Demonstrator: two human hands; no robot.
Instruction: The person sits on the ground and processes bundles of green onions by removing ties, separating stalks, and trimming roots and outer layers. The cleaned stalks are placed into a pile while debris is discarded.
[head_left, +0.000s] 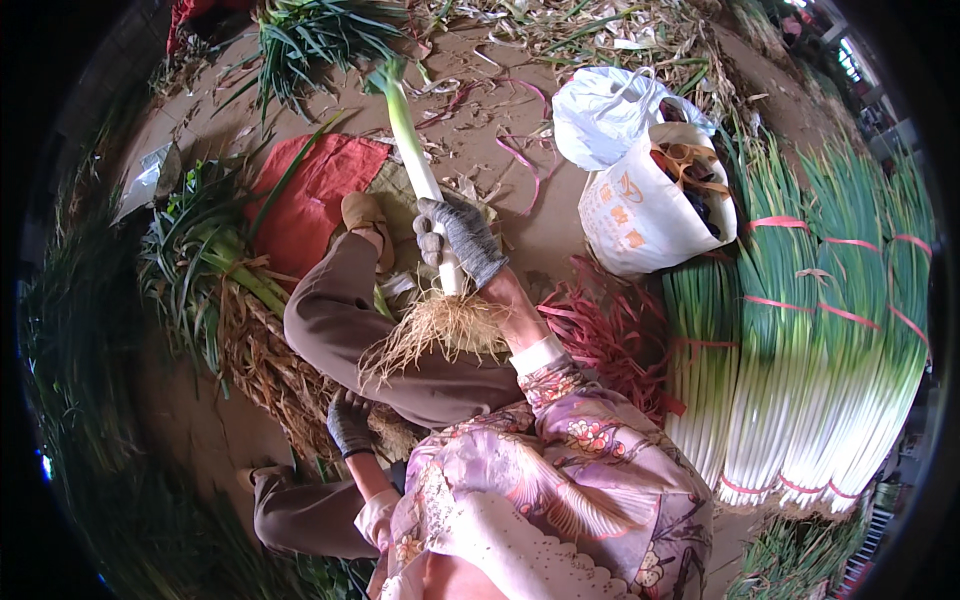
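My right hand (465, 238), in a grey knit glove, grips one large green onion (407, 139) by its white stalk. Its cut green top points away from me, and its bushy tan roots (442, 330) hang over my leg. Lower and to the left, my left hand (350, 424), gloved alike, rests at a heap of unpeeled green onions (262, 360) with dry brown leaves. Its fingertips are partly hidden against the heap and my trousers, so I cannot tell whether they hold anything.
Pink-banded bundles of cleaned green onions (810, 360) lie at the right. Nearer are a white bag (622, 214), a plastic bag (600, 120) and red plastic strips (600, 315). Ahead lie a red cloth (307, 195), cut green tops (322, 52) and husk litter (600, 37).
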